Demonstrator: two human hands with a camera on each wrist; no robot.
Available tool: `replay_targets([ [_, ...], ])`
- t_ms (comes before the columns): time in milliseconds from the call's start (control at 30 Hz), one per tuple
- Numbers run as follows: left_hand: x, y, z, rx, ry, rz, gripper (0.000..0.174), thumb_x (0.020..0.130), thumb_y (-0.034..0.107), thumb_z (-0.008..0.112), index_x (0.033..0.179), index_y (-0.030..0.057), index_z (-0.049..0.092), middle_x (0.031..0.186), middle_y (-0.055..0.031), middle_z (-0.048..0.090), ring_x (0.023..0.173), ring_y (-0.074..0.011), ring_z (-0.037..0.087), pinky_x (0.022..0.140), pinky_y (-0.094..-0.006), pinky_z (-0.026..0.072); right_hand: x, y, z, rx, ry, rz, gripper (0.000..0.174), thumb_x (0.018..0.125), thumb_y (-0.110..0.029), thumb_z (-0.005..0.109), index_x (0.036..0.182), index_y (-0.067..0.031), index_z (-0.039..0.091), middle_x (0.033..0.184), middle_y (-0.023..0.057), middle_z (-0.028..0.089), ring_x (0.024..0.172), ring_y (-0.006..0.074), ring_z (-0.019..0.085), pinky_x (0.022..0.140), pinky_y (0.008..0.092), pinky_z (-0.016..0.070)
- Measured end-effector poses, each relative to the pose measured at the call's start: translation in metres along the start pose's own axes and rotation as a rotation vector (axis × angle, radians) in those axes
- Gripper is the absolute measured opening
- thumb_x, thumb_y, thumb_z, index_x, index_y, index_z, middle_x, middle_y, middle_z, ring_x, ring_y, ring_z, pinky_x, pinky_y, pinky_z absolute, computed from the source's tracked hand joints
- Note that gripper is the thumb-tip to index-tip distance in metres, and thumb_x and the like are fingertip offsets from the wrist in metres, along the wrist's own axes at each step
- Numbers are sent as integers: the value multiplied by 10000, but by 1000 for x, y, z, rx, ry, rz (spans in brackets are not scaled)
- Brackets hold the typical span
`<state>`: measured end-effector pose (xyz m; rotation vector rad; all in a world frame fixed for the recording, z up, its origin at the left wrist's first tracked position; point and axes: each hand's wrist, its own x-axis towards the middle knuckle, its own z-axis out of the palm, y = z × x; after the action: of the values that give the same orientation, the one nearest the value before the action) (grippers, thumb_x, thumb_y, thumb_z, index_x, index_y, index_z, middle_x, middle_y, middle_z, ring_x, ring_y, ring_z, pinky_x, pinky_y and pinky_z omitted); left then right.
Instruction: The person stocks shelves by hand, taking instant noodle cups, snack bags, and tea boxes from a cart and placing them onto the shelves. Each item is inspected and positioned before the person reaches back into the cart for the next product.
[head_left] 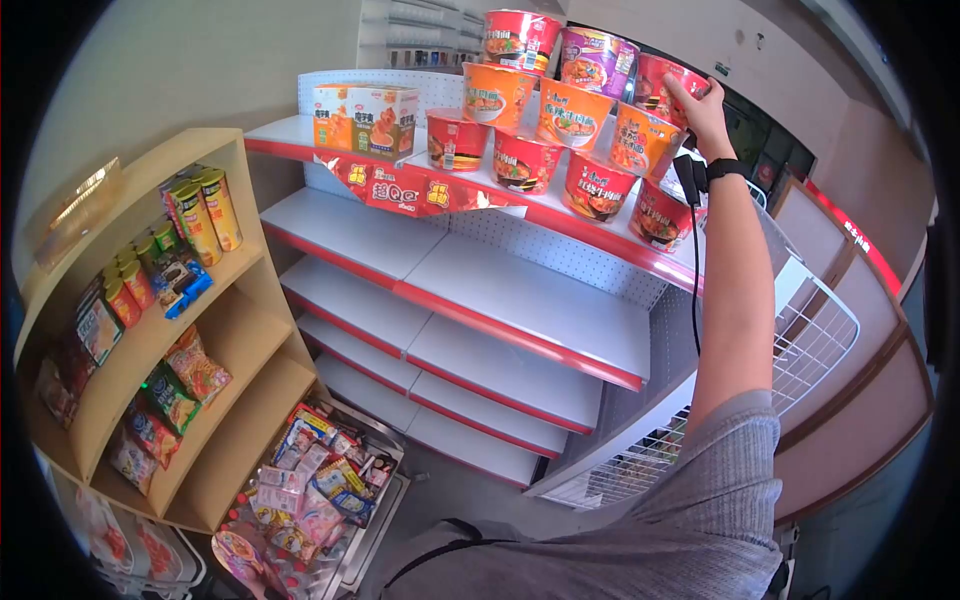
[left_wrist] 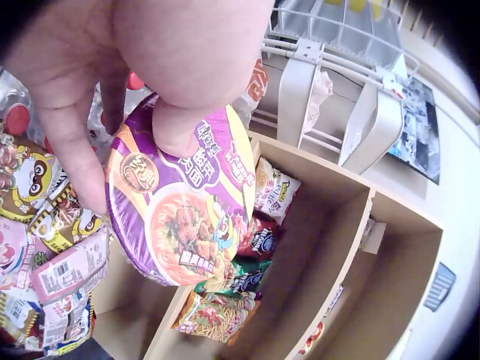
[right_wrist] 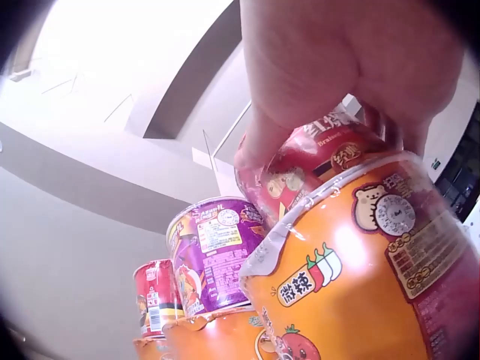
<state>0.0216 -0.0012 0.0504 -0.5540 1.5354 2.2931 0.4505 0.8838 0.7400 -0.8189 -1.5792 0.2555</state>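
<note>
At the top right of a stack of noodle cups, my right hand [head_left: 700, 115] grips a red cup [head_left: 662, 88], fingers and thumb around its sides. The right wrist view shows that hand [right_wrist: 345, 67] over the red cup [right_wrist: 307, 161], with an orange cup [right_wrist: 352, 247] in front and a purple cup [right_wrist: 217, 251] beside it. In the left wrist view my left hand [left_wrist: 142, 75] pinches a purple-lidded noodle cup [left_wrist: 187, 202], thumb on the lid. That cup [head_left: 240, 560] also shows low at the left in the head view.
Two snack boxes [head_left: 366, 120] stand left of the stack on the top shelf [head_left: 285, 133]. Bare shelves [head_left: 520, 295] lie below. A wooden rack [head_left: 262, 275] with cans and bags is at the left, a bin of packets [head_left: 310, 490] on the floor, and a wire basket [head_left: 815, 315] at the right.
</note>
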Motion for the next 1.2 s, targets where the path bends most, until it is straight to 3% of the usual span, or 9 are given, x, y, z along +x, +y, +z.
replay_targets([
  [267,-3,-11,17,-134,98,44,426,942,601,581,797,201,556,635,-36,570,439,-180,506,354,-286,393,19,-22,2,-226,390,-205,993,806,-588,782,1421,106,426,1341,324,560,1282,407,546,1079,430,435],
  [333,-3,-13,18,-141,95,45,407,941,589,581,811,204,552,647,-39,568,450,-183,507,363,-289,396,22,-47,11,-428,528,-667,768,837,-518,770,1291,72,579,1267,283,618,1222,404,575,1042,444,456],
  [467,-8,-16,17,-155,98,47,369,941,564,580,838,211,543,672,-45,566,472,-189,509,382,-297,404,12,-110,57,-465,228,-937,442,904,-374,713,1245,-97,658,1215,173,679,1154,350,635,1049,464,453],
  [533,-13,-20,15,-174,107,53,351,940,552,580,852,215,539,684,-48,565,483,-192,510,392,-300,407,-7,-140,82,-423,14,-898,396,828,-185,739,1182,-34,645,1154,226,652,1188,386,578,1015,442,468],
  [667,-25,-28,6,-234,148,77,315,940,527,580,880,222,530,709,-54,563,505,-198,513,411,-308,414,21,-135,135,-788,28,-1024,417,941,-285,655,1315,-109,605,1203,155,696,1132,337,656,1087,519,422],
  [800,-41,-38,-5,-306,208,107,282,939,503,579,908,229,521,734,-60,560,527,-205,515,430,-315,421,32,-137,172,-987,-212,-730,504,853,-138,645,1353,-150,585,1142,131,732,1119,334,665,1155,550,350],
  [867,-49,-39,-12,-322,233,116,266,939,491,579,922,233,517,746,-63,559,538,-208,516,439,-319,425,31,-133,178,-878,-278,-722,319,854,-178,683,1170,-139,683,1090,125,743,1087,330,682,1113,574,378],
  [1000,-58,-37,-24,-331,264,131,237,939,466,579,949,240,508,771,-68,557,560,-214,519,458,-326,432,37,-134,182,-740,-250,-703,295,824,-163,715,1116,-174,756,1034,145,749,1038,331,693,951,466,520],
  [1200,-58,-39,-16,-350,257,135,204,938,429,578,991,251,495,808,-77,553,593,-223,522,486,-337,443,27,-150,183,-731,-135,-738,199,868,-157,652,1010,-173,790,955,164,748,914,363,714,809,471,573],
])
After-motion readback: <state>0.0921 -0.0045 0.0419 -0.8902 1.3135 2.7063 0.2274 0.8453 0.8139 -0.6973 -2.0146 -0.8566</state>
